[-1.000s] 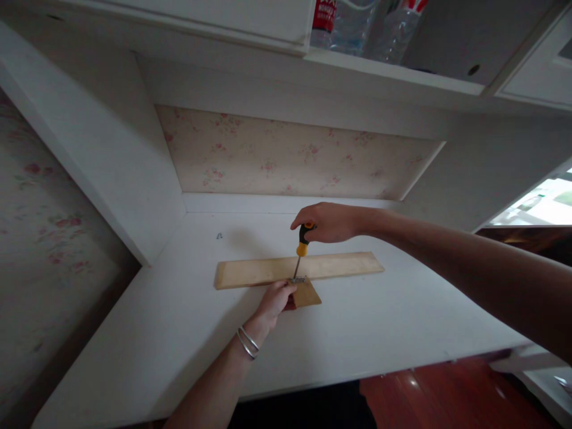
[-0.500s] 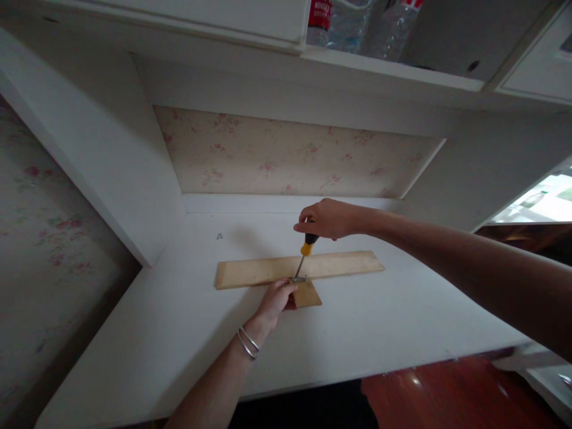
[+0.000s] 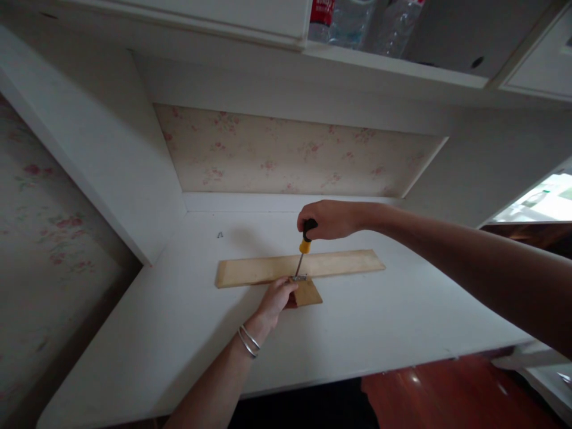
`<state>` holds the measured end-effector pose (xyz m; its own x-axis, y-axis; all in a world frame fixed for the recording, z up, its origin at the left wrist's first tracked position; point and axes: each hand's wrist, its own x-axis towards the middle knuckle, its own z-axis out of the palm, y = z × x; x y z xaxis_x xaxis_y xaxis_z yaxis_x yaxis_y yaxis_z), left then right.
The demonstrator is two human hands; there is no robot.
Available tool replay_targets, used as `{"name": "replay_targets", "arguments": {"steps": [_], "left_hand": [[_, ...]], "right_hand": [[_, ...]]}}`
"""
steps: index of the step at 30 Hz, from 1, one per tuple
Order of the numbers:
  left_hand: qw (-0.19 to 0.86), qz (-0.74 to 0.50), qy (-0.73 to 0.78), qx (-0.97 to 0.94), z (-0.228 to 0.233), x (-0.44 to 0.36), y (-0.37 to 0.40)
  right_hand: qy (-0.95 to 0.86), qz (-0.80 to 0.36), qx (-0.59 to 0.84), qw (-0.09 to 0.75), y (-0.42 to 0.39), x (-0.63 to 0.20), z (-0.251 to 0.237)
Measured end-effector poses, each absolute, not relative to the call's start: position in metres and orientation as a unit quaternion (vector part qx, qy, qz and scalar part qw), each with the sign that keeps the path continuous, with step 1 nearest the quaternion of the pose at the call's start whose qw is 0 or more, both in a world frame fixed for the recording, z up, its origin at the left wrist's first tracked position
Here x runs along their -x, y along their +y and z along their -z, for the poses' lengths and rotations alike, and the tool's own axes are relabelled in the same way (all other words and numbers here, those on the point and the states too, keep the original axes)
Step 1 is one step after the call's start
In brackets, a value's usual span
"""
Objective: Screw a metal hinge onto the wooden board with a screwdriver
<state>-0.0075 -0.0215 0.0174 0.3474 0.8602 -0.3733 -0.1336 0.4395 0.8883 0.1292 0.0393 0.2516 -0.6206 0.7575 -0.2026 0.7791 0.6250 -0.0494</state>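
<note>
Right hand [image 3: 329, 219] is closed in a fist around the black-and-yellow handle of a screwdriver [image 3: 303, 251]. The tool stands nearly upright, leaning slightly, handle above and to the right of its tip. The tip sits on a small metal bracket [image 3: 300, 277] at the near edge of a long plank [image 3: 250, 271].

Plank lies flat on the white desk [image 3: 384, 322], running left to right, about mid-desk. A smaller wood block [image 3: 309, 293] butts against the plank's near edge, just under the bracket; the bracket appears to span the joint between the two, though it is too small to make out screws.

Left hand [image 3: 276, 299] rests on the desk against the block's left side, fingers curled loosely onto the wood near the bracket; thumb tip close to the screwdriver tip. Whether it pinches the block or only steadies it cannot be told. Two thin bangles [image 3: 248, 342] on the left wrist.

A tiny metal piece [image 3: 219, 235] lies alone on the desk, behind the plank's left end, well apart from both hands. Bottles [image 3: 353, 21] stand on the shelf overhead.
</note>
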Motion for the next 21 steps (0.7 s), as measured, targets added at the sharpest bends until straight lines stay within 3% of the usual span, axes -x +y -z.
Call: {"name": "replay_targets", "arguments": {"steps": [5,10,15,21], "left_hand": [[0.709,-0.346,0.461,-0.406,-0.0181,0.0071,-0.0217],[0.711,-0.345,0.464,-0.401,-0.017,0.0069,-0.0214],[0.709,-0.346,0.463,-0.404,-0.0154,0.0069,-0.0208],[0.71,-0.344,0.459,-0.408,-0.0109,0.0064,-0.0194]], "right_hand": [[0.852,0.078,-0.507,0.103,0.0389,-0.1288,-0.2524],[0.896,0.033,-0.435,0.078,0.0392,-0.1284,-0.2518],[0.852,0.025,-0.514,0.1,0.0391,-0.1278,-0.2515],[0.887,0.045,-0.453,0.075,0.0404,-0.1299,-0.2488]]}}
